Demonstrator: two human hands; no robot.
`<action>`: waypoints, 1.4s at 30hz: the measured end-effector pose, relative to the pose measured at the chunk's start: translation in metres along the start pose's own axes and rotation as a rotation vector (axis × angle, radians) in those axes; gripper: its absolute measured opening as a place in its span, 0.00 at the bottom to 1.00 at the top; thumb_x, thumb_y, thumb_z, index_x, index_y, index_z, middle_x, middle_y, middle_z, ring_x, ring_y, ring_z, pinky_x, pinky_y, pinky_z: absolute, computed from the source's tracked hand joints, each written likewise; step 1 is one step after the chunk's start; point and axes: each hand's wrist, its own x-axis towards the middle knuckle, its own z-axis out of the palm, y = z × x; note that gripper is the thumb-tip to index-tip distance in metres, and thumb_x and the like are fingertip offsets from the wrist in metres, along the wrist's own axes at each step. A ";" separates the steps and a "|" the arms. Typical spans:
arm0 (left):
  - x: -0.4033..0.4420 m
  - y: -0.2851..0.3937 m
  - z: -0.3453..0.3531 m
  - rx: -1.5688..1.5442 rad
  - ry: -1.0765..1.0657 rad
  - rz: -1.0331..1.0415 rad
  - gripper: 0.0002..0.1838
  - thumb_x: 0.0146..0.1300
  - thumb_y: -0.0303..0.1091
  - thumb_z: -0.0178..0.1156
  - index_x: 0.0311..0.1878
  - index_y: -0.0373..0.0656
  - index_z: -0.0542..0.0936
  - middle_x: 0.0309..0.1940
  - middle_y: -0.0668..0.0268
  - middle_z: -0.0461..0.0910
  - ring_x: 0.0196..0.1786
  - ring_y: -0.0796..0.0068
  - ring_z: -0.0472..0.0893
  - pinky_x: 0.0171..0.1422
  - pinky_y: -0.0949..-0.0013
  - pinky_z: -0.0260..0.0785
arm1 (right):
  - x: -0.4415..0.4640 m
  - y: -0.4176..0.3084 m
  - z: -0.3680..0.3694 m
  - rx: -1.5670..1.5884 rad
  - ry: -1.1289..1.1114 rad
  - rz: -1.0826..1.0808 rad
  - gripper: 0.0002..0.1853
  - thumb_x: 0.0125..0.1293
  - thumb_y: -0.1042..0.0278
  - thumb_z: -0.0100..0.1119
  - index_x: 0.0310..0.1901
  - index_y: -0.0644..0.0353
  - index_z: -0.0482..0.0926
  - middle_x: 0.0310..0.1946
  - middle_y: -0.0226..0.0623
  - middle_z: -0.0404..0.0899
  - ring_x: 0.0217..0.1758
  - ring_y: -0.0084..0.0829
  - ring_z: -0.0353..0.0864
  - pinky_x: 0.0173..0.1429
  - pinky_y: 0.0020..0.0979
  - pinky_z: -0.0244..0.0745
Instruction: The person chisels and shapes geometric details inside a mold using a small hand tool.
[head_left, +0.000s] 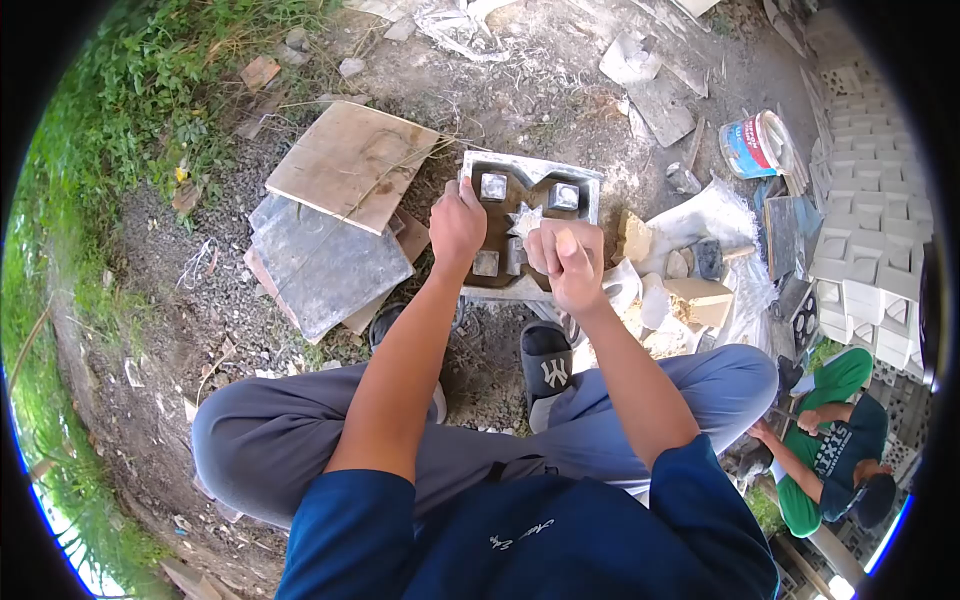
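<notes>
A grey metal mould (535,165) with square blocks and a star-shaped piece (524,218) inside lies on the ground in front of my feet. My left hand (458,226) is closed at the mould's left edge, its fingers wrapped at the rim. Over the lower right part of the mould, my right hand (568,262) is closed in a fist beside the star-shaped piece. What the right fingers hold, if anything, is hidden beneath them.
Wooden boards (352,165) and a grey slab (325,262) lie to the left. At the right are a paint bucket (757,147), plastic sheeting (715,215) and yellowish chunks (700,300). Stacked pale blocks (870,210) stand far right; another person (830,450) sits at lower right.
</notes>
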 end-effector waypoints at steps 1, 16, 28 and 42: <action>0.002 0.003 0.000 0.002 0.008 0.003 0.25 0.83 0.48 0.43 0.46 0.36 0.81 0.39 0.36 0.86 0.45 0.29 0.84 0.51 0.37 0.77 | 0.003 -0.006 0.002 -0.004 0.000 -0.011 0.37 0.80 0.39 0.53 0.19 0.61 0.62 0.16 0.26 0.60 0.20 0.21 0.56 0.26 0.30 0.49; -0.005 -0.001 -0.002 0.059 -0.036 0.000 0.26 0.83 0.50 0.41 0.49 0.37 0.81 0.42 0.38 0.86 0.48 0.30 0.84 0.54 0.37 0.77 | -0.010 0.005 0.009 0.103 0.146 -0.054 0.28 0.70 0.55 0.55 0.15 0.60 0.61 0.13 0.29 0.56 0.17 0.23 0.53 0.24 0.31 0.46; 0.006 0.004 0.000 0.018 -0.001 -0.003 0.27 0.83 0.50 0.41 0.48 0.35 0.81 0.41 0.37 0.86 0.48 0.29 0.84 0.54 0.37 0.76 | -0.020 -0.021 0.015 -0.097 0.043 -0.121 0.30 0.73 0.53 0.51 0.14 0.60 0.58 0.11 0.29 0.56 0.15 0.25 0.54 0.22 0.32 0.46; 0.007 0.002 0.002 0.028 0.012 0.035 0.27 0.83 0.50 0.41 0.48 0.36 0.82 0.41 0.37 0.86 0.47 0.29 0.84 0.54 0.37 0.77 | -0.004 -0.010 0.004 -0.063 0.063 -0.098 0.32 0.79 0.52 0.50 0.17 0.61 0.58 0.12 0.29 0.56 0.16 0.23 0.54 0.24 0.33 0.45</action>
